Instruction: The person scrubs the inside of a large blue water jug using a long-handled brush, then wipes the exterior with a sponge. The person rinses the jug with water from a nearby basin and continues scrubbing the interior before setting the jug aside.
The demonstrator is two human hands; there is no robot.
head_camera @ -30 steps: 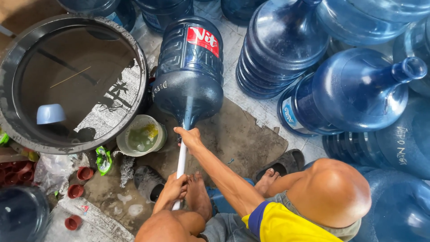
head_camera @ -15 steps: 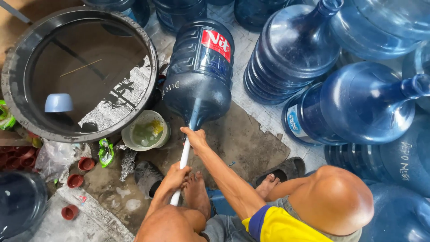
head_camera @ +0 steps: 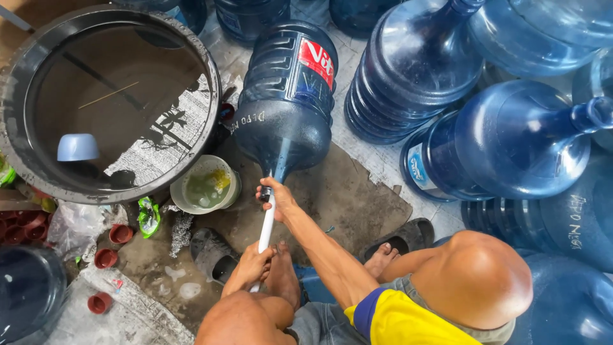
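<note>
**A rod held at a jug's neck**

A tub [head_camera: 25,160] of water is seen at the left. The white rod [head_camera: 265,231] is gripped low by closed left hand [head_camera: 254,263] and high by right hand [head_camera: 276,195], under the tilted jug [head_camera: 287,96].

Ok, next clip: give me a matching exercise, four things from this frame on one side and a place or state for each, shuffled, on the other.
Things:
1. small blue bowl
2. white rod
3. green-stained tub
4. dark sandal

Places or states:
A. gripped by both hands, running into the jug's mouth
B. on the ground between the basin and the lying jug
C. afloat in the big black basin
D. lying beside a bare foot

Pairs: 1-C, 2-A, 3-B, 4-D
</note>
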